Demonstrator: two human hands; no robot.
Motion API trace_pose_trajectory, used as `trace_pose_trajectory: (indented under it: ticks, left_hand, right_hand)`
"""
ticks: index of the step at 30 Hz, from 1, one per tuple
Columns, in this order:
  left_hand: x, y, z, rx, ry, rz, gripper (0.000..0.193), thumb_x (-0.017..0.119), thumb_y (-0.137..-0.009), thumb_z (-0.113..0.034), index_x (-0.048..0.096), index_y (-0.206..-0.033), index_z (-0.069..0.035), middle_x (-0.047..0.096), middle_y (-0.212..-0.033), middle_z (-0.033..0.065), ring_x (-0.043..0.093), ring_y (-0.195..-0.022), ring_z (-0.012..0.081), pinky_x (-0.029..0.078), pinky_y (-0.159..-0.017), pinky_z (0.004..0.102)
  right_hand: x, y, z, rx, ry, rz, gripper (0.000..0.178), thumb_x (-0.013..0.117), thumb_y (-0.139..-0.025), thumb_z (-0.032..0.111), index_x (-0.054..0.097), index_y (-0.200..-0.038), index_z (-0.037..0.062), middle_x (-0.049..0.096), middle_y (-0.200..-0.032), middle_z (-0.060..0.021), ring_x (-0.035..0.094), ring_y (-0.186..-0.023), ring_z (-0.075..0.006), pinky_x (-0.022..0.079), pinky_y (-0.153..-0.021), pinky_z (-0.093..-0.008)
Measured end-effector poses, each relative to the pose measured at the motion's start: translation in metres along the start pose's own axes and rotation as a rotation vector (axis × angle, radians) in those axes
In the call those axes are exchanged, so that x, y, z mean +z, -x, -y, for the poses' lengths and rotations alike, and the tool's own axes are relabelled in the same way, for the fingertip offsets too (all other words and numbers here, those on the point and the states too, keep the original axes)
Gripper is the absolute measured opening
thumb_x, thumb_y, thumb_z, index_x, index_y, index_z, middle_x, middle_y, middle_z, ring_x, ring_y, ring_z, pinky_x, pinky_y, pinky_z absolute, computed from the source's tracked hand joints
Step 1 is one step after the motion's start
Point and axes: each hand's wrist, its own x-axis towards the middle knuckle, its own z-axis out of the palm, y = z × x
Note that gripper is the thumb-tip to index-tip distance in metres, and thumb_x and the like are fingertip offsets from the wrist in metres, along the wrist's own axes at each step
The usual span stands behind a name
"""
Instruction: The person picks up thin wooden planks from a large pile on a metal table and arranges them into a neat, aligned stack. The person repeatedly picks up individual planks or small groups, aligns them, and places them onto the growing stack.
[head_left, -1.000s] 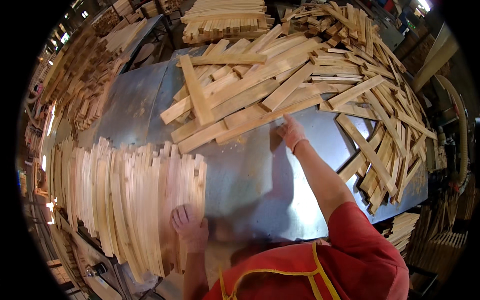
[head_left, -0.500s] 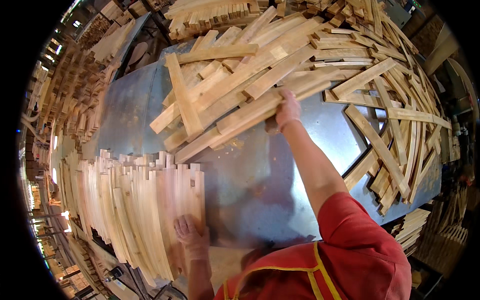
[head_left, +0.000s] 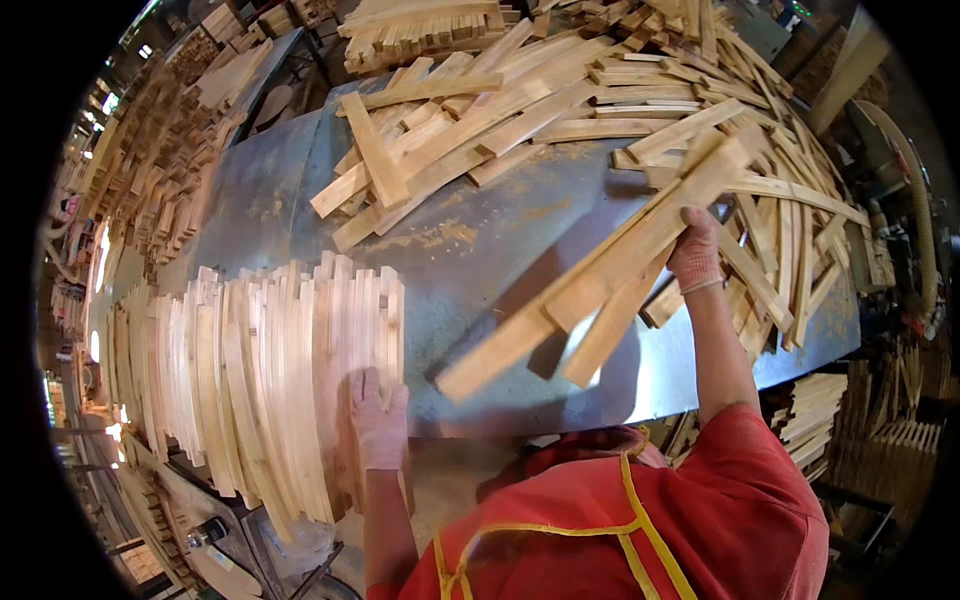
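My right hand [head_left: 695,250], in a pale glove, is closed around several wooden boards [head_left: 615,275]. They slant over the metal table, blurred by motion, their near ends fanned apart. At the near left, a tight row of upright-set wooden slats [head_left: 270,370] stands along the table edge. My left hand [head_left: 380,415], also gloved, lies with fingers stretched against the right end of that row. Its fingers hold nothing that I can see.
A loose heap of boards [head_left: 460,110] lies across the far side of the metal table [head_left: 470,300]. More crossed boards [head_left: 800,240] pile up at the right. Sawdust is scattered mid-table. Stacked timber [head_left: 155,180] stands at the far left, and another stack [head_left: 810,415] sits below the right edge.
My right hand has lifted boards off the far heap and swung them right and nearer, uncovering sawdust on the table. My left hand stays at the slat row.
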Motion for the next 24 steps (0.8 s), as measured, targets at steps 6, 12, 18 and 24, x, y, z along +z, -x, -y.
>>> trace_pose_trajectory:
  ticks: [6,12,18,24]
  left_hand:
    - [0.009,0.069,-0.061,0.114,1.146,0.869,0.061,0.069,-0.103,-0.024,0.050,-0.156,0.000,0.054,-0.156,0.0138,0.048,-0.146,0.0254,0.035,-0.124,0.0381]
    - [-0.052,0.120,-0.098,-0.229,1.034,0.779,0.040,0.068,-0.100,-0.024,0.070,-0.134,-0.004,0.076,-0.116,0.0115,0.070,-0.108,0.0198,0.052,-0.098,0.0343]
    - [-0.057,0.116,-0.056,-0.401,0.352,0.349,0.049,0.063,-0.098,-0.030,0.066,-0.136,0.000,0.071,-0.091,0.0239,0.072,-0.091,0.0363,0.055,-0.081,0.0450]
    - [-0.016,0.093,-0.032,-0.021,0.093,0.018,0.071,0.073,-0.094,-0.038,0.053,-0.147,0.005,0.061,-0.141,0.0281,0.059,-0.130,0.0403,0.046,-0.111,0.0458]
  right_hand:
    - [0.036,0.058,-0.071,0.352,-0.039,0.120,0.060,0.087,-0.078,0.032,0.067,-0.125,0.0007,0.075,-0.115,-0.0168,0.073,-0.106,-0.0337,0.060,-0.102,-0.0498]
    - [0.031,0.102,-0.179,0.481,0.007,-0.102,0.051,0.085,-0.085,0.024,0.066,-0.129,0.0074,0.075,-0.115,-0.0136,0.075,-0.100,-0.0323,0.063,-0.093,-0.0505]
    - [0.106,0.139,-0.238,0.466,0.712,-0.157,0.053,0.076,-0.084,0.012,0.055,-0.131,-0.0015,0.070,-0.103,-0.0170,0.072,-0.091,-0.0329,0.061,-0.081,-0.0496]
    - [0.214,0.195,-0.269,0.482,1.501,0.362,0.056,0.075,-0.085,0.026,0.058,-0.128,-0.0060,0.069,-0.122,-0.0343,0.069,-0.115,-0.0465,0.056,-0.101,-0.0488]
